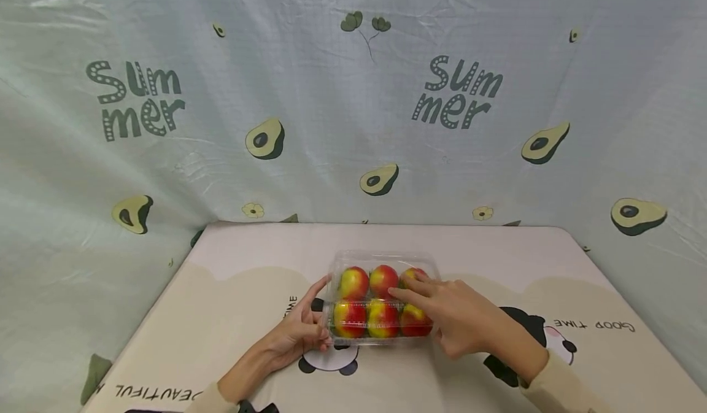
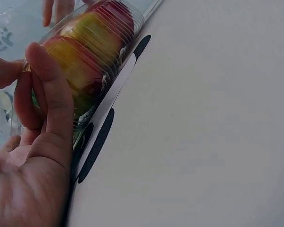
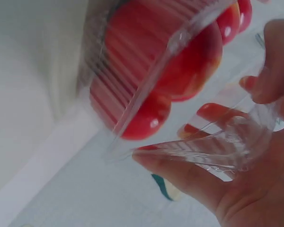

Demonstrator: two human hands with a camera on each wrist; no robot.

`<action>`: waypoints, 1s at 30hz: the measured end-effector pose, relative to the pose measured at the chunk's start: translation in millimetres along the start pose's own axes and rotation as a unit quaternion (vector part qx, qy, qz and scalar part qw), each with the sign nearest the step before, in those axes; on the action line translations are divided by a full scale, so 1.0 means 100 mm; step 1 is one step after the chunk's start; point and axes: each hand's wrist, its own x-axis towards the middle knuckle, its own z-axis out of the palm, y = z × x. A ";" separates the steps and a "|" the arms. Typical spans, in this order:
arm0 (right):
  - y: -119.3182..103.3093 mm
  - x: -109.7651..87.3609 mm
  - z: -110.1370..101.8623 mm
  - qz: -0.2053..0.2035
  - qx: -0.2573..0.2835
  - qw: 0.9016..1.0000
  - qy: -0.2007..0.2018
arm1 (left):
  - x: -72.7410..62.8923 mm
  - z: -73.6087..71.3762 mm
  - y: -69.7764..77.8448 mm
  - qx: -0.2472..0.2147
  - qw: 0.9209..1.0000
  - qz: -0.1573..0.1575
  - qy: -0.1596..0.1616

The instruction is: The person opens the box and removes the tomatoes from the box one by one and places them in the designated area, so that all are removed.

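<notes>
A clear plastic clamshell box [image 1: 381, 341] holds several red and yellow apples [image 1: 354, 283] in two rows. At its left side my left hand [image 1: 295, 334] grips the edge. The thumb and curled fingers pinch the rim in the left wrist view. My right hand [image 1: 461, 316] reaches over the right side from above, its fingertips over the apples. In the right wrist view, its fingers wrap around the bent clear lid [image 3: 236, 137], and some show through the plastic. The apples [image 3: 189, 66] lie beside the lid edge there.
The box stands on a pale table [image 1: 248, 247] printed with pandas and lettering. Behind and at both sides hangs a light curtain [image 1: 320, 94] with avocado and "summer" prints. A beige sleeve [image 1: 558, 385] covers the right forearm.
</notes>
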 end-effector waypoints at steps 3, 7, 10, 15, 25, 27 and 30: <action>0.00 0.03 -0.02 0.000 0.000 1.000 -0.009 | -0.01 0.00 0.01 -0.006 1.000 -0.001 0.000; 0.02 0.05 -0.04 0.007 -0.014 1.000 -0.004 | -0.01 0.00 0.00 -0.014 1.000 -0.005 0.001; 0.03 0.05 -0.07 -0.001 -0.016 1.000 0.003 | -0.01 0.00 -0.01 -0.018 1.000 -0.006 0.004; 0.05 0.07 -0.11 -0.013 -0.013 1.000 0.012 | -0.01 -0.01 -0.01 -0.024 1.000 -0.010 0.006; 0.07 0.09 -0.18 -0.009 -0.029 0.999 0.043 | -0.01 0.00 0.00 -0.023 0.999 -0.027 0.025; 0.07 0.09 -0.20 -0.005 -0.023 0.999 0.046 | -0.01 0.00 0.00 -0.026 0.999 -0.029 0.025; 0.09 0.09 -0.23 0.004 -0.012 0.999 0.049 | -0.01 -0.01 0.00 -0.034 0.999 -0.032 0.027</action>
